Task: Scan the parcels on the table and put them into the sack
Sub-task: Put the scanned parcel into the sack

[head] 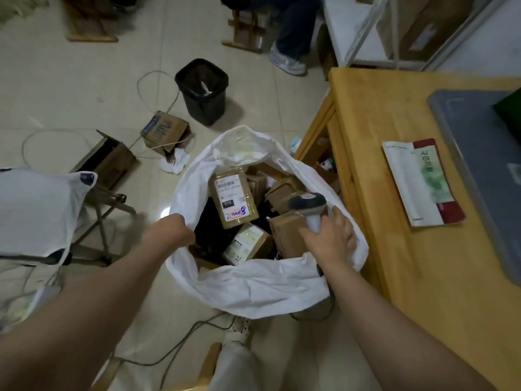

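A white sack (253, 286) stands open on the floor beside the wooden table (394, 193). Several brown cardboard parcels lie inside it; the topmost labelled parcel (232, 201) faces up. My left hand (172, 230) grips the sack's left rim, its fingers hidden behind the fabric. My right hand (328, 235) holds the grey barcode scanner (308, 206) by its handle over the sack's right side. One flat white, red and green packet (423, 182) lies on the table.
A grey tray (479, 170) sits at the table's right. A black bin (203, 91), opened cartons (165, 131), cables and crumpled paper lie on the floor. A white-covered folding stool (42, 210) stands left. A seated person's leg and shoe (287, 60) are behind.
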`<state>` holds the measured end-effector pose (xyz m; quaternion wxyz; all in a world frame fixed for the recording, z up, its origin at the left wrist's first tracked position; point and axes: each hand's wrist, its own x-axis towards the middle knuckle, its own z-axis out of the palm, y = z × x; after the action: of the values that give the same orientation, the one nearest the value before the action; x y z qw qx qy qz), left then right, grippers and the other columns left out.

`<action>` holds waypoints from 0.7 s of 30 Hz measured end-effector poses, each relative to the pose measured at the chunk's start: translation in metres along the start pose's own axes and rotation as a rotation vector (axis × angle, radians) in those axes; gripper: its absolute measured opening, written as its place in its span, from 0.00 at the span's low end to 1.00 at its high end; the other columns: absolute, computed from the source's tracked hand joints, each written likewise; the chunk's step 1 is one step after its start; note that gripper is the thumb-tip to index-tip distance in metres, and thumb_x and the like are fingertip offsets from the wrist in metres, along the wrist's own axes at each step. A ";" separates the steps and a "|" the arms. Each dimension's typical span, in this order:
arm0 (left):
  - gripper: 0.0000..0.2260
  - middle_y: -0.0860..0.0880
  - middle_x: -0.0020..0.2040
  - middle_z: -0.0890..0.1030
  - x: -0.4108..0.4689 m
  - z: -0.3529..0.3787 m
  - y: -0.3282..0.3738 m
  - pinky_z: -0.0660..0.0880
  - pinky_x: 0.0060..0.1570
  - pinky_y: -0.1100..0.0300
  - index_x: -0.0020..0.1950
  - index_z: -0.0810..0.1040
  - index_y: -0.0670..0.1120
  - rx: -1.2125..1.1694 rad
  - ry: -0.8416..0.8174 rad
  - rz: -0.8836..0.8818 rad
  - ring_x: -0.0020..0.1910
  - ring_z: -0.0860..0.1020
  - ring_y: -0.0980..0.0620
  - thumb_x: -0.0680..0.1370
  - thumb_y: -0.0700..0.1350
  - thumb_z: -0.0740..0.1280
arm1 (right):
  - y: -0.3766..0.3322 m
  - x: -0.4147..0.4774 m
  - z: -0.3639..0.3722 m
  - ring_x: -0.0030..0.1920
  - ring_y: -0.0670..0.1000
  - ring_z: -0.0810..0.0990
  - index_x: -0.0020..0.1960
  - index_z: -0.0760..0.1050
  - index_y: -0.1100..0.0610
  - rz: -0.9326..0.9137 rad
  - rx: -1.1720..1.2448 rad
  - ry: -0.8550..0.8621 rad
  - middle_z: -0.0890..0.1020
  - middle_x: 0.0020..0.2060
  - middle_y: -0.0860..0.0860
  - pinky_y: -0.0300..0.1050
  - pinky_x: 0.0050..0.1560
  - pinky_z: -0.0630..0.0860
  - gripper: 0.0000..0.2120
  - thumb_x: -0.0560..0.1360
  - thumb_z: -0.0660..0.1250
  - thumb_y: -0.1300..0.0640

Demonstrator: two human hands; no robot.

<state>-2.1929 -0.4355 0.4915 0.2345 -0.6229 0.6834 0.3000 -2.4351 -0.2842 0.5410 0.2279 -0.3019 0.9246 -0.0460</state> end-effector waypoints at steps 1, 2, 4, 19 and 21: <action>0.07 0.48 0.40 0.73 0.001 0.002 0.004 0.67 0.33 0.61 0.40 0.68 0.45 0.020 0.027 -0.002 0.36 0.73 0.52 0.73 0.44 0.66 | 0.005 -0.001 0.000 0.75 0.57 0.53 0.65 0.73 0.56 0.013 -0.009 -0.012 0.57 0.76 0.52 0.57 0.73 0.52 0.22 0.75 0.66 0.47; 0.07 0.48 0.40 0.73 0.001 0.004 0.008 0.69 0.36 0.60 0.40 0.67 0.45 0.039 0.059 -0.011 0.37 0.73 0.51 0.73 0.44 0.65 | 0.010 -0.002 0.001 0.75 0.57 0.53 0.65 0.73 0.56 0.021 -0.002 -0.020 0.57 0.76 0.52 0.56 0.73 0.51 0.21 0.75 0.66 0.47; 0.08 0.47 0.45 0.76 -0.002 0.007 0.017 0.72 0.47 0.55 0.43 0.67 0.45 0.062 0.123 -0.050 0.43 0.75 0.48 0.74 0.45 0.66 | 0.017 -0.005 0.004 0.73 0.59 0.59 0.63 0.74 0.58 0.025 0.058 -0.022 0.65 0.72 0.55 0.56 0.71 0.57 0.20 0.75 0.67 0.48; 0.36 0.43 0.76 0.58 -0.140 0.037 0.240 0.46 0.74 0.43 0.78 0.52 0.49 0.222 0.399 0.655 0.76 0.53 0.42 0.75 0.52 0.66 | 0.092 -0.080 -0.102 0.22 0.52 0.76 0.46 0.74 0.64 0.343 1.214 -0.159 0.77 0.31 0.59 0.41 0.24 0.75 0.07 0.75 0.69 0.59; 0.35 0.44 0.76 0.58 -0.166 0.051 0.271 0.46 0.74 0.44 0.78 0.52 0.50 0.226 0.403 0.781 0.76 0.53 0.43 0.75 0.51 0.66 | 0.127 -0.091 -0.116 0.22 0.51 0.75 0.47 0.73 0.64 0.406 1.321 -0.062 0.76 0.28 0.57 0.41 0.24 0.73 0.09 0.75 0.69 0.59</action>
<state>-2.4459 -0.2699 0.6024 0.0325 -0.3350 0.9275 0.1623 -2.4903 -0.1343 0.6524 0.3946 0.0780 0.7341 -0.5471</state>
